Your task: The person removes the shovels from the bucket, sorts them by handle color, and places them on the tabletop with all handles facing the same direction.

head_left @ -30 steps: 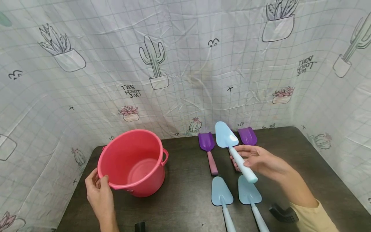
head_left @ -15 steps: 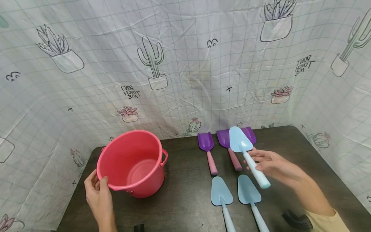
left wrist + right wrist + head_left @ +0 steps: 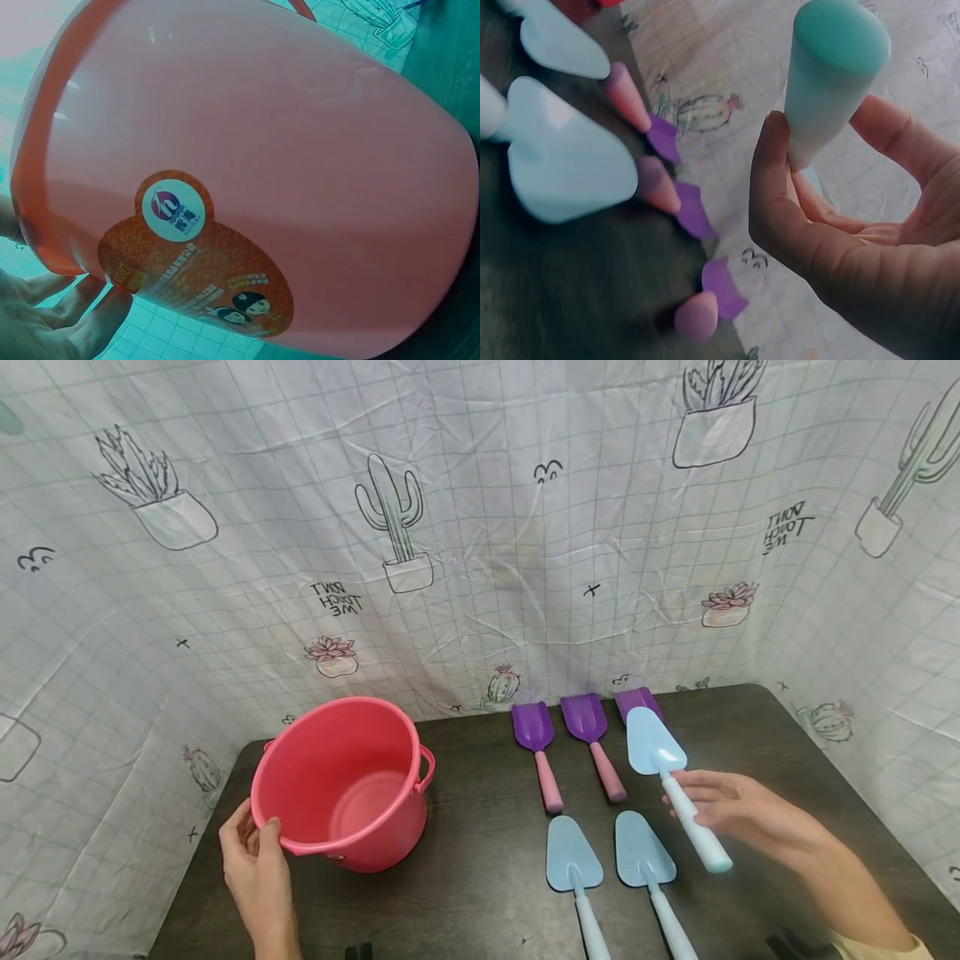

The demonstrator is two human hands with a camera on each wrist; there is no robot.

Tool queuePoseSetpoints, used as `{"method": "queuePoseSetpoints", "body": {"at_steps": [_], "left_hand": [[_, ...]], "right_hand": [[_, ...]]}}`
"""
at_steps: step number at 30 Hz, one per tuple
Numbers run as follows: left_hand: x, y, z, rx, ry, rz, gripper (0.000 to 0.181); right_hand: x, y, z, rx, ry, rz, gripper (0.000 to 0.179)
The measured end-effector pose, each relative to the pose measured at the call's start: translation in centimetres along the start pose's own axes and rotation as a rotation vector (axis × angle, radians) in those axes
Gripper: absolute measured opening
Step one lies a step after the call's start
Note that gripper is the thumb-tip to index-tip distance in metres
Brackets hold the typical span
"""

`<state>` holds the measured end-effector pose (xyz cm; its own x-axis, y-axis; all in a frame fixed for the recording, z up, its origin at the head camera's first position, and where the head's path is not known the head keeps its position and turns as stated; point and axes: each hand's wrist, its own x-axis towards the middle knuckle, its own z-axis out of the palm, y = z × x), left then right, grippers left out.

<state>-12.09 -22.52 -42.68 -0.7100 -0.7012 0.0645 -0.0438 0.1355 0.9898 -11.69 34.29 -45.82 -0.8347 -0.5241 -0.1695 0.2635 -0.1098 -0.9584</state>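
My left hand (image 3: 257, 878) grips the near-left rim of a red bucket (image 3: 405, 827), thumb over the edge; in the left wrist view the bucket's side carries an orange sticker (image 3: 202, 259). My right hand (image 3: 757, 814) pinches the handle of a light blue trowel (image 3: 654, 742), held up above the table with its blade pointing away. In the right wrist view the trowel's handle end (image 3: 838, 52) shows between thumb and fingers. Behind the held trowel, a purple shovel (image 3: 632, 697) is partly hidden. Two more blue trowels (image 3: 573, 857) (image 3: 643, 852) lie side by side nearer the front.
Two other purple shovels with pink handles, a left one (image 3: 532, 727) and a middle one (image 3: 585, 718), lie at the back of the dark table (image 3: 480, 860). A white grid-patterned cloth (image 3: 480, 543) with plant drawings hangs behind and at both sides.
My right hand has moved right and toward me with the blue trowel, uncovering the middle purple shovel. The left hand and the bucket have stayed in place.
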Motion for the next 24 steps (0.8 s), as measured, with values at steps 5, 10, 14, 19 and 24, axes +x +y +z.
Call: {"method": "queuePoseSetpoints", "body": {"at_steps": [5,10,14,19,24], "left_hand": [[0.1,0.0,0.0,0.001,0.0,0.004,0.05],[0.2,0.0,0.0,0.004,-0.001,0.007,0.05],[0.3,-0.1,0.1,0.003,0.003,0.015,0.05],[0.4,-0.1,0.1,-0.005,0.006,0.015,0.05],[0.5,-0.2,0.1,-0.011,0.006,0.01,0.05]], "right_hand": [[-1.3,0.5,-0.6,-0.04,-0.003,0.03,0.051],[-2.3,1.2,-1.2,-0.052,-0.03,0.048,0.051],[-3.1,1.9,-1.9,-0.072,-0.022,0.072,0.048],[-4.1,2.6,-2.4,-0.157,0.052,0.14,0.05],[-4.5,3.0,-2.6,-0.196,0.063,0.168,0.062]]}}
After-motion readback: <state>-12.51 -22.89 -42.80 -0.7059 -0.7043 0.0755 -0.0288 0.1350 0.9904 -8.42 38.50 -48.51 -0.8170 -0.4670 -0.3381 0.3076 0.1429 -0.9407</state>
